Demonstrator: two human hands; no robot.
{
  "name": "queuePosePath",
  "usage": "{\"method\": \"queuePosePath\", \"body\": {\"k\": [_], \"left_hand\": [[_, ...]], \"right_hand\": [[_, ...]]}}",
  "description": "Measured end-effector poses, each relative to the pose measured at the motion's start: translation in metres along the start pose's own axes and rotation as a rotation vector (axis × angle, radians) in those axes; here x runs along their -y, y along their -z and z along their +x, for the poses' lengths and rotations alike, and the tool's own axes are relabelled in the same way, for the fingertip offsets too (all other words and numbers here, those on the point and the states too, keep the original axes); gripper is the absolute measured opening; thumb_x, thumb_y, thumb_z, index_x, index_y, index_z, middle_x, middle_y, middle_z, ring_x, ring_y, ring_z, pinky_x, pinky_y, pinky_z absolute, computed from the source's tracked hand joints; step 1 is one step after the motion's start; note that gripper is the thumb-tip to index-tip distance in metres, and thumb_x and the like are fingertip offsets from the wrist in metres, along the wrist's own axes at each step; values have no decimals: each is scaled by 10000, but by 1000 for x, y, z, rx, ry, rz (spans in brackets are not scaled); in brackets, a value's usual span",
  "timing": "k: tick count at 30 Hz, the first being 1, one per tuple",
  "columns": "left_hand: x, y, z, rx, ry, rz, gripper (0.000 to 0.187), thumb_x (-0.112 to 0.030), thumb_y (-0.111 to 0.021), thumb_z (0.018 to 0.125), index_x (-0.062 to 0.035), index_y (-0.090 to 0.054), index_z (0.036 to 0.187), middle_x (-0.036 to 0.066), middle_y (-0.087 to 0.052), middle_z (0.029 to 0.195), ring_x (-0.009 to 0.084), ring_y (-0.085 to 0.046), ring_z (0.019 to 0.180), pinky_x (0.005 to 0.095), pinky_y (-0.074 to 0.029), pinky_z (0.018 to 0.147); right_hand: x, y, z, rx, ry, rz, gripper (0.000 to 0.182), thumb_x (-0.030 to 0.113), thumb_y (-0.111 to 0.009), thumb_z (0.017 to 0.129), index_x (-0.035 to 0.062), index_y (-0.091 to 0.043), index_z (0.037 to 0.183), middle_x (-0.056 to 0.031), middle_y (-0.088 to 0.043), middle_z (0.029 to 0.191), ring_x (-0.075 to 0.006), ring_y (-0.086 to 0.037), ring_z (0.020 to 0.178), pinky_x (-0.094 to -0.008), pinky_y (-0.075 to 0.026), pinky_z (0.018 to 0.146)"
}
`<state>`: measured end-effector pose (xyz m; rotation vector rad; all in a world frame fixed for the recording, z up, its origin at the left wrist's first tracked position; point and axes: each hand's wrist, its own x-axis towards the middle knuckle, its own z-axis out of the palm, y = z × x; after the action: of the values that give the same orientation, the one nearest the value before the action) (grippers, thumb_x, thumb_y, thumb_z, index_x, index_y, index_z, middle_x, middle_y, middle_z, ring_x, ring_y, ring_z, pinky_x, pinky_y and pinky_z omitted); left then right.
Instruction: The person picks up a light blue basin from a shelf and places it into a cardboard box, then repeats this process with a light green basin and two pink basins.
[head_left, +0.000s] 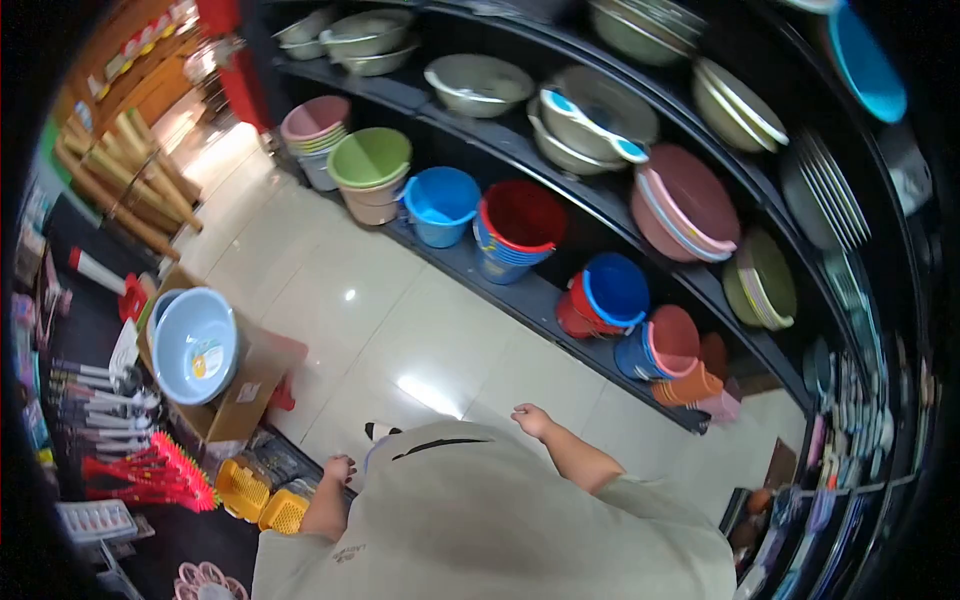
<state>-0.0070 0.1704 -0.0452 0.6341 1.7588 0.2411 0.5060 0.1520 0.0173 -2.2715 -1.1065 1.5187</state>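
My left hand (340, 468) hangs low beside my body, its fingers loosely bent and nothing seen in them. It is nearest to the yellow plastic baskets (243, 488) and the cardboard box (240, 402) on the left. Over the tiled floor, my right hand (532, 420) is held out with relaxed fingers, also holding nothing that I can see. Neither hand touches any goods. Light blue basins (196, 347) sit in the box.
Along the right, a dark shelf (440, 120) carries several basins and a lower row of buckets, such as a blue bucket (440, 205). Wooden poles (130, 175) stand at upper left. Brushes (110, 410) hang at left. Glossy floor tiles (330, 290) run between.
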Motion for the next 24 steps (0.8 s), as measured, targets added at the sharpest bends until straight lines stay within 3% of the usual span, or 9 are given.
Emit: {"method": "queuePosePath", "body": {"k": [1, 3, 5, 9, 11, 15, 18, 20, 24], "left_hand": [[-14, -20, -10, -48, 84, -54, 233, -129, -476, 831, -62, -596, 1019, 98, -645, 912, 219, -624, 706, 328, -438, 509], [-49, -61, -24, -45, -13, 15, 264, -110, -473, 834, -35, -569, 1069, 109, -643, 917, 220, -625, 758, 319, -463, 560], [-64, -99, -4, -26, -213, 34, 271, -82, -472, 830, 19, -548, 1070, 144, -630, 936, 224, -623, 764, 319, -495, 591], [-121, -165, -2, 64, -278, 138, 239, -27, -498, 806, 58, -535, 1027, 156, -605, 926, 225, -617, 779, 320, -531, 649], [-143, -197, -6, 105, -291, 200, 235, -5, -536, 777, 49, -539, 1005, 135, -600, 888, 219, -615, 773, 320, -531, 637], [-169, -243, -4, 212, -332, 365, 227, 9, -564, 751, 38, -541, 975, 128, -598, 880, 216, -612, 764, 319, -532, 631], [-197, -277, 0, 274, -327, 478, 219, 13, -569, 744, 29, -539, 961, 127, -597, 877, 218, -611, 767, 321, -532, 632], [-212, -302, 6, 299, -308, 526, 217, 16, -571, 741, 24, -538, 956, 127, -597, 875, 218, -611, 771, 322, -532, 633], [-241, -363, 32, 385, -345, 676, 271, -4, -577, 728, 42, -556, 995, 144, -625, 840, 232, -630, 726, 330, -534, 614]], "right_hand": [[-37, 11, -4, -43, -10, -6, 485, 305, -609, 798, 26, -545, 1189, -167, -587, 1134, -270, -557, 1036, -348, -439, 872], [-110, 21, -8, -110, -35, 31, 470, 301, -615, 794, 32, -555, 1174, -150, -608, 1090, -250, -587, 959, -343, -471, 805], [-172, 23, -9, -150, -170, 282, 414, 293, -623, 790, 58, -580, 1129, -87, -626, 954, -186, -584, 757, -313, -479, 624], [-228, 23, -40, -263, -268, 409, 358, 296, -607, 801, 59, -589, 1069, -38, -605, 839, -140, -529, 628, -275, -429, 512], [-268, 8, -43, -230, -303, 487, 320, 300, -597, 805, 60, -598, 1016, -35, -599, 829, -147, -541, 673, -290, -435, 531], [-262, -2, -96, -255, -401, 820, 259, 269, -582, 813, 60, -602, 964, -35, -593, 834, -134, -525, 688, -284, -431, 570], [-321, -57, -80, -292, -360, 694, 290, 283, -538, 829, 63, -628, 996, -77, -632, 909, -203, -584, 795, -315, -467, 701], [-328, -63, -91, -293, -192, 408, 375, 337, -495, 843, 62, -637, 1056, -139, -649, 994, -291, -604, 940, -325, -448, 860], [-295, -9, -121, -312, -130, 213, 447, 382, -467, 842, 80, -611, 1138, -172, -627, 1067, -330, -565, 1059, -353, -413, 943]]}}
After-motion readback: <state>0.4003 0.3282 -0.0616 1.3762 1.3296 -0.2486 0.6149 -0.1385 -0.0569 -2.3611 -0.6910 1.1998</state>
